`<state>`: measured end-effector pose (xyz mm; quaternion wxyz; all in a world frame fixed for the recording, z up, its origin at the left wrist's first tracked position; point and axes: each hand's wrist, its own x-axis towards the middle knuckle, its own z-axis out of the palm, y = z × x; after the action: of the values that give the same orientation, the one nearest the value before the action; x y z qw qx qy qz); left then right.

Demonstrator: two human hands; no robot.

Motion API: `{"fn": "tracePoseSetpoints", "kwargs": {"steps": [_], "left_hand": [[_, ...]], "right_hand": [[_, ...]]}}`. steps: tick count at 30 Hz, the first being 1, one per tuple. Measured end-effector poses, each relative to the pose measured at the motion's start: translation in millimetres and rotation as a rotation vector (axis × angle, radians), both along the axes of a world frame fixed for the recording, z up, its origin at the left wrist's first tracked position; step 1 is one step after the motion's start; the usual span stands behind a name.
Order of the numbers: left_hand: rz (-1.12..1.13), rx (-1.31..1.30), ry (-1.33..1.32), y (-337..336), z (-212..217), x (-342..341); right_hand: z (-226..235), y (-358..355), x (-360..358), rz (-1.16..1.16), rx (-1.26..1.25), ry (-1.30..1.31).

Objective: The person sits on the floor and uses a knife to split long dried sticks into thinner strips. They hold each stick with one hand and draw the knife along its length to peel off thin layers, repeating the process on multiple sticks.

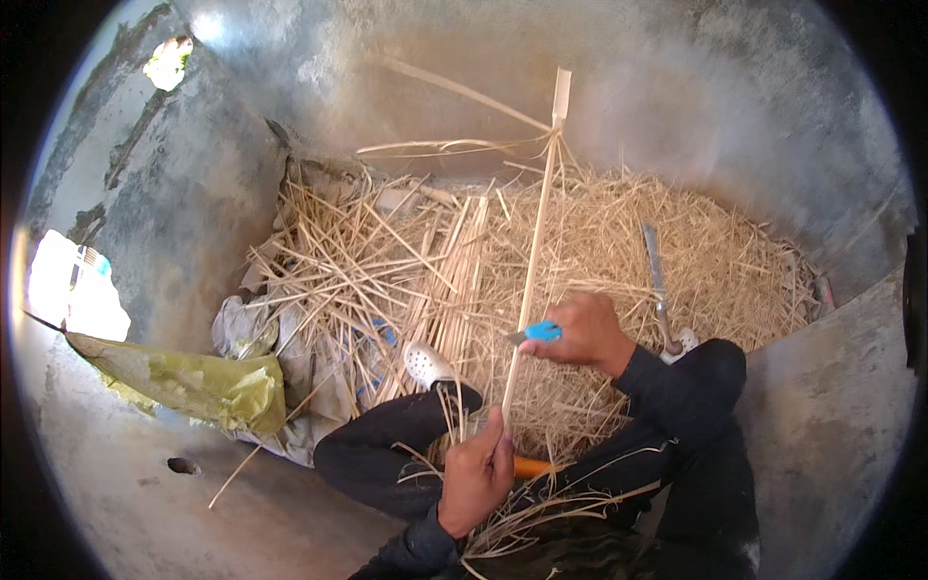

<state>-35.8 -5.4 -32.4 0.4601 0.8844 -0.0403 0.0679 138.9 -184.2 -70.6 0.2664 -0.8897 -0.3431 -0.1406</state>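
Note:
A long pale strip of what looks like bamboo [537,246] slants up across the middle of the head view, its far end wider and with thin shavings curling off it. Its near end is pinched between the thumb and fingers of my left hand [476,481], low in front of my lap. My right hand [588,333] is closed round a blue-handled knife [543,331], whose short blade points left and lies at the strip. Loose thin shavings [522,527] hang over my lap below my left hand. An orange object [530,468], partly hidden, lies beside that hand.
A large heap of shavings [696,242] covers the floor to the right, with a long curved blade tool [653,266] on it. Thin sticks [338,246] lie crisscrossed at left, beside straight strips [464,261]. A yellowish sack [208,382] lies far left. Grey walls [696,116] surround me.

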Motion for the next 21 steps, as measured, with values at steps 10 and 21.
{"fn": "tracePoseSetpoints", "kwargs": {"steps": [10,21], "left_hand": [[-0.061,0.176,-0.067,7,8,8],[-0.032,0.123,0.008,7,12,-2]], "right_hand": [[-3,1,19,-0.016,-0.017,-0.104],[-18,-5,53,-0.166,-0.017,0.030]]}}
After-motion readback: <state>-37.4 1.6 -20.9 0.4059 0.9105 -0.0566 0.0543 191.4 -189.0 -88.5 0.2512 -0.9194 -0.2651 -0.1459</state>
